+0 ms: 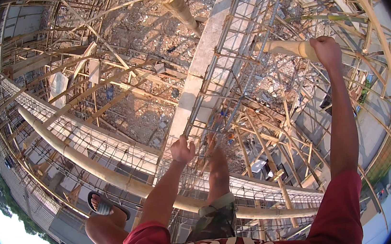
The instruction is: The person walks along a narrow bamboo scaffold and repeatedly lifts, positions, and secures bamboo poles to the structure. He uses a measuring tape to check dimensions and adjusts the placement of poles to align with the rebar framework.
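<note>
My right hand (326, 51) is closed in a fist at the upper end of a thick bamboo pole (288, 48), out to the right. Low in the middle, my left hand (183, 150) curls its fingers at the edge of a long rebar cage (221, 68); they appear closed round one of its bars. The cage is made of long bars tied with square stirrups, and it runs away from me beside a pale formwork board (202, 56). One of my legs (218, 167) reaches down at the cage, its foot partly hidden among the bars. My other foot wears a sandal (103, 206).
Another upright bamboo pole (173, 4) stands beyond the board. A long bamboo rail (94, 165) crosses in front of me. Rubble (143, 106) lies far below, among scaffold poles and timber props. A concrete beam (77, 123) with rebar runs to the left.
</note>
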Action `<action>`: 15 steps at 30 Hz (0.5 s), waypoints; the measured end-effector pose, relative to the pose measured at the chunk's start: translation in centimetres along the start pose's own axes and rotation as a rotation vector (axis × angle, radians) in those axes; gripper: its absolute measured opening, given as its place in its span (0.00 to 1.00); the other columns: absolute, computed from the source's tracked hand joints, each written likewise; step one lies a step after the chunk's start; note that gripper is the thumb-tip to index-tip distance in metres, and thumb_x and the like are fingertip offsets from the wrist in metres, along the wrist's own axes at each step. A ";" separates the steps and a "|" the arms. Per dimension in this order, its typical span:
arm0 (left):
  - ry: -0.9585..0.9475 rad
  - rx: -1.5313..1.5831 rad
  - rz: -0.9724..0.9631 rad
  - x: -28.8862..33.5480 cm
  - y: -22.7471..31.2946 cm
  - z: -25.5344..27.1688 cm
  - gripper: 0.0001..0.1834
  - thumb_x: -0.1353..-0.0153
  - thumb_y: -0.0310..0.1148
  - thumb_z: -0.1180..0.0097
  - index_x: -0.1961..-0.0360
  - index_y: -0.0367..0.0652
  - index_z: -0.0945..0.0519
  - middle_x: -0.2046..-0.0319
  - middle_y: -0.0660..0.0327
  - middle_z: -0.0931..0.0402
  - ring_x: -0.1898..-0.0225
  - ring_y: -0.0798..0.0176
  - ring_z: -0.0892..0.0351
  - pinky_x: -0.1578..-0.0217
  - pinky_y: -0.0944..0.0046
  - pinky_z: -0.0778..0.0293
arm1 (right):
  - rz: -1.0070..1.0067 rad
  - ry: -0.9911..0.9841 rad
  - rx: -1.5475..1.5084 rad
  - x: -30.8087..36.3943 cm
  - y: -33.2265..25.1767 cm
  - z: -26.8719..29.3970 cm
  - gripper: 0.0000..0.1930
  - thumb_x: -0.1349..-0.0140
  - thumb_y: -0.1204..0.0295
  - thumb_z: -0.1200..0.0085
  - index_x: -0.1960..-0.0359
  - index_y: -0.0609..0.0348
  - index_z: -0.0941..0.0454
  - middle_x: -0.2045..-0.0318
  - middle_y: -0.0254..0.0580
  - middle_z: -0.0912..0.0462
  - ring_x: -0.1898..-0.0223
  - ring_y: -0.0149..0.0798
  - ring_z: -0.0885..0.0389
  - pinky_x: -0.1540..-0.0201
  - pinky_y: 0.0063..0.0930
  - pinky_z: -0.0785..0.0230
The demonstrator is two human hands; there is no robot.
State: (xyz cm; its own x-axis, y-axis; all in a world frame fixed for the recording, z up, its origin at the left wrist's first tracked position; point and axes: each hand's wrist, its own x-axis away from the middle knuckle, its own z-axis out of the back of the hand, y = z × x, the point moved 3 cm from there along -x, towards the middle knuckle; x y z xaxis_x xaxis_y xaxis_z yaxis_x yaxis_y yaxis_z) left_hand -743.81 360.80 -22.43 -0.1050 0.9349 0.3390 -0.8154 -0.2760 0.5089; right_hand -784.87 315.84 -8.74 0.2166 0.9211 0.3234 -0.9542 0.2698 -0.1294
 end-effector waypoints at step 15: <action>-0.337 -0.094 0.302 -0.4 -0.6 -0.4 0.20 0.39 0.36 0.50 0.49 0.37 0.35 0.67 0.37 0.22 0.65 0.31 0.21 0.60 0.34 0.27 | -0.044 0.021 -0.007 -0.8 0.8 -0.6 0.24 0.50 0.53 0.41 0.59 0.59 0.14 0.60 0.57 0.14 0.55 0.57 0.15 0.50 0.43 0.24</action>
State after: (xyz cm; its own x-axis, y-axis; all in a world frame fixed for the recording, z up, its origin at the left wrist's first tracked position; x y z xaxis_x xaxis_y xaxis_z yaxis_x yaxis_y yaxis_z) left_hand -743.50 360.66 -23.24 -0.1673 0.6870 0.7072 -0.8264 -0.4889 0.2795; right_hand -785.70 315.50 -9.64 0.2625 0.9141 0.3090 -0.9422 0.3119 -0.1223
